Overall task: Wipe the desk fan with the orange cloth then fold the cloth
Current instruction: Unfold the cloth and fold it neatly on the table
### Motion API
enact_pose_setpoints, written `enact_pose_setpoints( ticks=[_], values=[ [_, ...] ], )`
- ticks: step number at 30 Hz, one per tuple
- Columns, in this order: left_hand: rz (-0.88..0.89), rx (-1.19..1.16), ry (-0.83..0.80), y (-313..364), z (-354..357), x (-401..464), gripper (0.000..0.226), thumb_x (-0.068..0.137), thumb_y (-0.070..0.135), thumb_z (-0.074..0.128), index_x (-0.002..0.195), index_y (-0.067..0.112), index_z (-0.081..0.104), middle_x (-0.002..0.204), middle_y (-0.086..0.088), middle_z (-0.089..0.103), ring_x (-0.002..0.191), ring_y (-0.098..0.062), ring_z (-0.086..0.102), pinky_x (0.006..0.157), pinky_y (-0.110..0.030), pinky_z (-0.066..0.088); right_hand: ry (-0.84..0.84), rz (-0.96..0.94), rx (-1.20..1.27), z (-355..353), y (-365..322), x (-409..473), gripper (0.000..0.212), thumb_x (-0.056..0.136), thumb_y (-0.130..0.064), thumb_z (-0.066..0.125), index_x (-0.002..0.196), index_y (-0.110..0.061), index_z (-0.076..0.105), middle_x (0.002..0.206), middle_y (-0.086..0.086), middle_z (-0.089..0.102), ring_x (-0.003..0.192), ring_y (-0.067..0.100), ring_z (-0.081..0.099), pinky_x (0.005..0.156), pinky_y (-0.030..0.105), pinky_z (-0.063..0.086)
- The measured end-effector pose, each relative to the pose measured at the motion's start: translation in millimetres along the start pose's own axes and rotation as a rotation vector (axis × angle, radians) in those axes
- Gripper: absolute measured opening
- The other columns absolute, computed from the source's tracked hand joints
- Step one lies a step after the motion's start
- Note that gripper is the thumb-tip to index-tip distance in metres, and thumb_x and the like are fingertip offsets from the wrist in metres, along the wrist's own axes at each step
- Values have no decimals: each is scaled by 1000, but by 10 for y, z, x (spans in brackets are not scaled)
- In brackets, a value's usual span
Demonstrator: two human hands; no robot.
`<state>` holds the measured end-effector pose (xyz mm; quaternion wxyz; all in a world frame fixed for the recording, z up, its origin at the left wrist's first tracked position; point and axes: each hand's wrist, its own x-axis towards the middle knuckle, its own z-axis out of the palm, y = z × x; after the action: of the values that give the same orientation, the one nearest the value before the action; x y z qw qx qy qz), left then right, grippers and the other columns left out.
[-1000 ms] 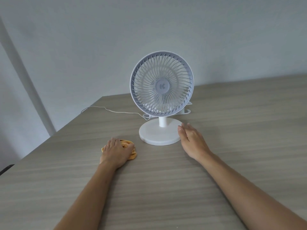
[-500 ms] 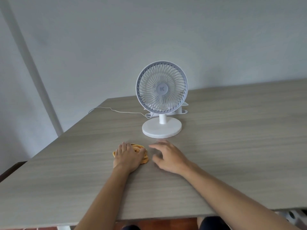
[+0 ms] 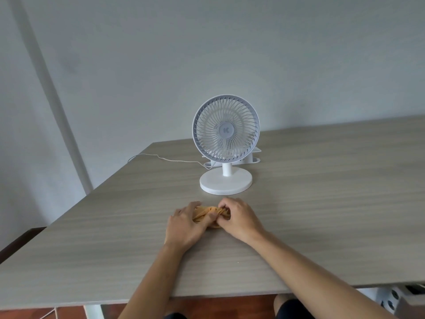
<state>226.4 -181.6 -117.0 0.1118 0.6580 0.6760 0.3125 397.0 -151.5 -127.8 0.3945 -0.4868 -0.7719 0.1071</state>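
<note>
On the desk (image 3: 322,203) near the fan (image 3: 226,143), the right hand (image 3: 239,218) has left the fan's base to join the left hand (image 3: 184,223) on the bunched cloth (image 3: 208,211); both now pinch it, suggesting wiping is done and folding begins

Bunched orange cloth (image 3: 208,212) before upright fan (image 3: 226,143)

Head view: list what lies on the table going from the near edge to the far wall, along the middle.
Near to far: the two hands, left hand and right hand, gripping the orange cloth → desk fan → white power strip behind the fan.
</note>
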Motion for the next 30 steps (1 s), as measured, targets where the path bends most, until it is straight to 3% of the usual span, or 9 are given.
enact_pose_setpoints(
  ticks=[3,7,14,17,19,23,25,27,30],
  values=[
    [108,83,81,-18,46,-15,60,62,76,59,105,35,60,98,12,69,102,-15,54,89,-34,46,88,91,141,-46,49,20,11,74,-17,68,83,-17,63,75,-6,66,73,16,60,67,27,49],
    [95,21,110,-32,21,4,22,81,38,67,103,32,68,89,0,71,99,-25,58,78,-33,47,147,221,270,-116,44,-2,7,77,-19,68,80,-20,62,71,-6,67,67,13,61,65,23,47],
    [188,-132,240,-57,5,-11,25,77,32,51,95,33,68,85,8,70,77,-20,62,69,-33,49,84,-27,162,-72,36,-116,34,76,-41,68,109,-32,68,103,-17,66,99,9,52,88,18,43],
    [164,-193,272,-40,-4,-22,5,77,34,62,82,35,64,70,5,64,66,-16,57,62,-33,48,180,-48,166,-55,57,-91,26,81,-41,69,93,-19,72,85,-14,63,88,13,55,77,22,45],
    [122,-239,297,-25,-8,-17,13,77,39,74,76,31,63,59,2,59,59,-14,54,58,-32,44,240,-51,194,-81,46,-71,20,85,-35,65,79,-16,70,71,-14,60,73,11,54,67,25,46],
    [135,-236,333,-22,2,-10,17,74,39,79,78,31,65,67,8,62,66,-6,56,59,-22,42,295,33,349,-158,-7,-84,42,93,-24,61,56,-23,43,46,-9,38,48,9,35,49,21,28],
    [140,-260,362,-29,6,2,14,74,33,79,79,30,67,73,10,65,69,-6,58,62,-22,43,319,54,388,-188,-4,-78,37,94,-22,61,59,-25,50,46,-9,36,47,8,32,50,23,28],
    [118,-325,396,-13,-27,29,12,75,27,79,79,29,68,75,11,67,69,-3,59,62,-19,42,339,57,388,-240,-21,-59,18,94,-21,62,82,-30,73,48,-17,49,48,4,44,52,16,34],
    [112,-394,412,60,-179,120,12,76,19,78,78,26,69,73,12,68,69,-3,61,63,-24,46,344,28,374,-342,-58,27,14,93,-20,65,100,-24,77,49,-17,54,46,4,46,50,12,34]
  ],
)
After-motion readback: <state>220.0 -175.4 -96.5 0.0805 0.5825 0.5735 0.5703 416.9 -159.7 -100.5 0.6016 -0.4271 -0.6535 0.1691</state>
